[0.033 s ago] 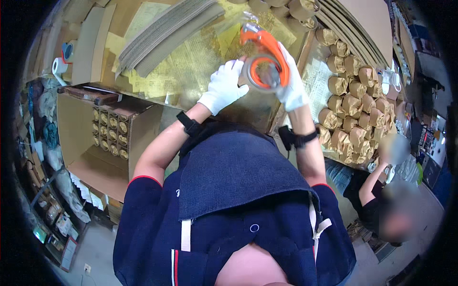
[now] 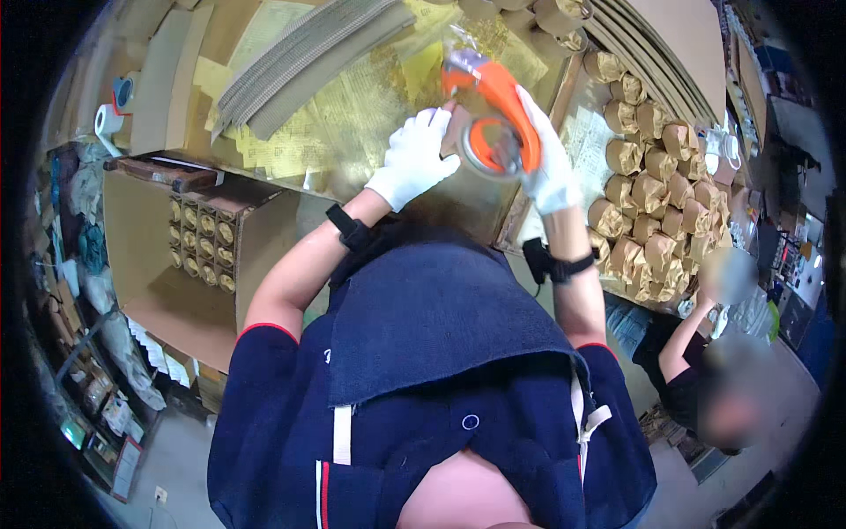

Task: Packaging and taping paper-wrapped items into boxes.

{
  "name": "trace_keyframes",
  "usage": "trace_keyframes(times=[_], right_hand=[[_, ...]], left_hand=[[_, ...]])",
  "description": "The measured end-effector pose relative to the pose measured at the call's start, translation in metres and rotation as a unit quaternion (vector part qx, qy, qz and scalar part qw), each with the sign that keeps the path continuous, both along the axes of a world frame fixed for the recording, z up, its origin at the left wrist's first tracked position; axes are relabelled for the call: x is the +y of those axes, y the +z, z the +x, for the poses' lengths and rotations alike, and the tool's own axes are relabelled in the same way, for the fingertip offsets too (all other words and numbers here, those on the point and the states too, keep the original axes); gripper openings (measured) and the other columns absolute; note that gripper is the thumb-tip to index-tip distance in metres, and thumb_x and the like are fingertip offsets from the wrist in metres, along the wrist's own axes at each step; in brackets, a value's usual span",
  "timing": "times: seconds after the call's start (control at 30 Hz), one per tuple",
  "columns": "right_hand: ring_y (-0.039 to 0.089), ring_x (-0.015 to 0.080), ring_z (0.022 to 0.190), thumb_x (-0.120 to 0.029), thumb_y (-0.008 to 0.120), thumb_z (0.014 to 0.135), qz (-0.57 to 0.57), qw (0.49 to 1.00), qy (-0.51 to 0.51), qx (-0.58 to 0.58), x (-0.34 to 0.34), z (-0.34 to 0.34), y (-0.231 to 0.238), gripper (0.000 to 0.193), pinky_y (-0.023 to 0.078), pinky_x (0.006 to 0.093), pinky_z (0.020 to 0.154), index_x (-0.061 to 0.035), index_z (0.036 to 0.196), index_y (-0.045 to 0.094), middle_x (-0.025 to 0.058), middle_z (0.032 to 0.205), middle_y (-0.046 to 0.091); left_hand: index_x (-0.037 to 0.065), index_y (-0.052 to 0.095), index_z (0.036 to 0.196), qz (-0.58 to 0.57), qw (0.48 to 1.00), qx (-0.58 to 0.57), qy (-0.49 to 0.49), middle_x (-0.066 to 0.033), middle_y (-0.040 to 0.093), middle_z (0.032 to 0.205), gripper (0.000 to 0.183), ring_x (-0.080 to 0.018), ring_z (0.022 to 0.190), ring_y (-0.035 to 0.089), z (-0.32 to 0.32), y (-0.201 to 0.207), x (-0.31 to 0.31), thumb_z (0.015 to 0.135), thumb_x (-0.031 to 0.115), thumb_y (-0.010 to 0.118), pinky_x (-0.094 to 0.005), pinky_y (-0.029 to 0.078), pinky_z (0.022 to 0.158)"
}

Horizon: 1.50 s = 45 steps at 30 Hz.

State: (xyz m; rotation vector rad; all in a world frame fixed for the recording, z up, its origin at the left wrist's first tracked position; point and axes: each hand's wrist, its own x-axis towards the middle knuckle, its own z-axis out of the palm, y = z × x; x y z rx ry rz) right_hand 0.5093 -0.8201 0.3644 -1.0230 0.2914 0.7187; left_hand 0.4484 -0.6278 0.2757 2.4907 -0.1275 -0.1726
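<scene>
Workshop shelving and grey floor surround a cluttered desk (image 2: 342, 179), its surface covered with yellowed printed sheets.

Change noted: orange tape dispenser (image 2: 507, 95) has shifted slightly toward the wearer and to the right, together with the gloved right hand (image 2: 550, 167), which remains closed around its body. Dispenser is above the desk, roll side nearer the wearer. Left hand (image 2: 412, 159), also gloved, has hardly moved; fingers bent, thumb apart, near the roll. Cannot tell whether it grips anything. Judgement: small repositioning of the tool, not a release.

Surroundings: grey corrugated strips (image 2: 308, 70) lie beyond the left hand, limiting room on that side. Brown paper-wrapped pieces (image 2: 656, 194) crowd the right, past the right hand; flat cardboard sheets (image 2: 656, 62) border them. Open carton (image 2: 137, 220) at left contains similar pieces in rows. Co-worker (image 2: 674, 348) at far right, well apart.
</scene>
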Motion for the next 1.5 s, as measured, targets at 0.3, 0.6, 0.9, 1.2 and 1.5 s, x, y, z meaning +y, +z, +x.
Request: trace_keyframes(times=[0.3,0.6,0.9,1.2,1.5], right_hand=[[0.058,0.0155,0.066,-0.059,0.064,0.089,-0.560,0.809,0.110,-0.141,-0.031,-0.079,-0.014,0.057,0.045,0.0324,0.063,-0.0034,0.084,0.071,0.0073,0.071,0.064],[0.053,0.0131,0.061,-0.059,0.064,0.089,-0.587,0.783,0.132,-0.158,-0.013,-0.065,0.017,0.059,0.042,0.0308,0.058,-0.0029,0.072,0.067,0.0050,0.062,0.059],[0.052,0.0134,0.060,-0.060,0.064,0.089,-0.563,0.810,0.116,-0.120,-0.025,-0.067,0.004,0.061,0.041,0.0290,0.059,-0.0019,0.070,0.066,0.0047,0.062,0.058],[0.048,0.0131,0.060,-0.061,0.063,0.090,-0.553,0.816,0.120,-0.113,-0.023,-0.061,0.013,0.062,0.039,0.0297,0.059,-0.0030,0.069,0.065,0.0037,0.059,0.055],[0.054,0.0080,0.071,-0.058,0.066,0.090,-0.347,0.929,0.090,-0.088,-0.074,-0.071,-0.046,0.052,0.044,0.0260,0.065,-0.0056,0.093,0.072,-0.0005,0.077,0.063]], left_hand=[[0.004,0.050,0.141,-0.074,0.993,-0.065,0.059,-0.0205,0.061,0.126,0.083,-0.0371,0.115,0.060,-0.005,-0.003,-0.008,0.072,0.036,0.082,-0.0441,0.049,0.099],[0.005,0.048,0.142,-0.089,0.987,-0.121,0.049,-0.0213,0.059,0.132,0.085,-0.0377,0.118,0.058,-0.011,-0.017,-0.014,0.071,0.035,0.083,-0.0442,0.048,0.102],[0.012,0.041,0.151,-0.034,0.976,-0.209,-0.043,-0.0177,0.035,0.157,0.100,-0.0396,0.139,0.039,-0.014,0.006,0.023,0.065,0.038,0.084,-0.0498,0.035,0.113],[0.012,0.042,0.149,0.059,0.991,0.015,-0.116,-0.0186,0.056,0.135,0.086,-0.0374,0.115,0.061,0.018,0.031,0.007,0.074,0.035,0.076,-0.0436,0.051,0.098],[0.016,0.048,0.140,-0.055,0.996,0.017,-0.072,-0.0147,0.060,0.130,0.080,-0.0351,0.122,0.057,0.038,-0.019,0.015,0.067,0.024,0.079,-0.0446,0.047,0.104]])
